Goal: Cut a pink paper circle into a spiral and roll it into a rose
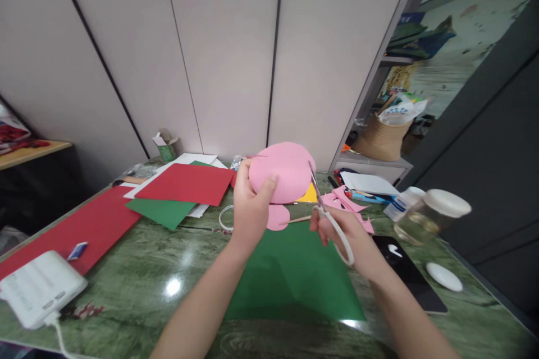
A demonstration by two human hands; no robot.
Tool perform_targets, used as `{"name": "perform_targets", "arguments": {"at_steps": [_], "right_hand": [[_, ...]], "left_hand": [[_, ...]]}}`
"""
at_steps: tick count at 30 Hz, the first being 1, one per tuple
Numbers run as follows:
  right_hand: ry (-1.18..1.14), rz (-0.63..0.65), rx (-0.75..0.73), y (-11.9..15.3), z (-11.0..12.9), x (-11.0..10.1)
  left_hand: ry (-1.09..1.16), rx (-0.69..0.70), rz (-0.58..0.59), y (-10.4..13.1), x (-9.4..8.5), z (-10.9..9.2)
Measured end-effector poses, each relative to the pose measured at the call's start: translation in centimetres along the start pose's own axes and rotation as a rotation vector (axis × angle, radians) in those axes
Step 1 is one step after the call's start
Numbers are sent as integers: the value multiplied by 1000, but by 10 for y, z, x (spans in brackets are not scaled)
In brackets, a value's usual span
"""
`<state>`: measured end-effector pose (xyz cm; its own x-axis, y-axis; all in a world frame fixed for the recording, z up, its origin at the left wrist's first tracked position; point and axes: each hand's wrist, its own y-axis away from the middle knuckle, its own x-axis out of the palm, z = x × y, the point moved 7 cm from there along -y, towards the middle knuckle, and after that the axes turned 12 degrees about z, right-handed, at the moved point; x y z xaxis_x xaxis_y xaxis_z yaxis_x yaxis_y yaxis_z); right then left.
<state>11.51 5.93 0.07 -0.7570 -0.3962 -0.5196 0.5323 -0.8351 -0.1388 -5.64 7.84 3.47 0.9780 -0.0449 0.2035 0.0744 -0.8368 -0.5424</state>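
My left hand (252, 199) pinches a large rounded pink paper piece (286, 171) by its left side, thumb on the front. Scissors (337, 230) with white handles are in my right hand (339, 230), their blades pointing up at the right edge of the pink piece. Below the raised paper lies a smaller pink round piece (278, 217), with a thin wooden stick (300, 219) beside it. A green sheet (298, 275) lies on the table under my hands. Pink scraps (343, 202) and a bit of yellow paper (309, 194) are behind my right hand.
On the marbled green table (138, 286), red sheets (185, 182) and a white power bank (44, 286) sit at left. At right are a lidded jar (432, 216), a dark tablet-like device (408, 275) and a white oval object (444, 276). Cabinet panels (227, 56) stand behind.
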Motion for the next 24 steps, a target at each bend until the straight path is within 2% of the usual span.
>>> {"name": "perform_targets", "arguments": {"at_steps": [14,24], "right_hand": [[-23,24,47,0,-10,1],[42,28,14,2,-6,-1]], "left_hand": [[-13,40,-82,0,-5,-2],[-34,-18,1,-1,-2,-2]]}}
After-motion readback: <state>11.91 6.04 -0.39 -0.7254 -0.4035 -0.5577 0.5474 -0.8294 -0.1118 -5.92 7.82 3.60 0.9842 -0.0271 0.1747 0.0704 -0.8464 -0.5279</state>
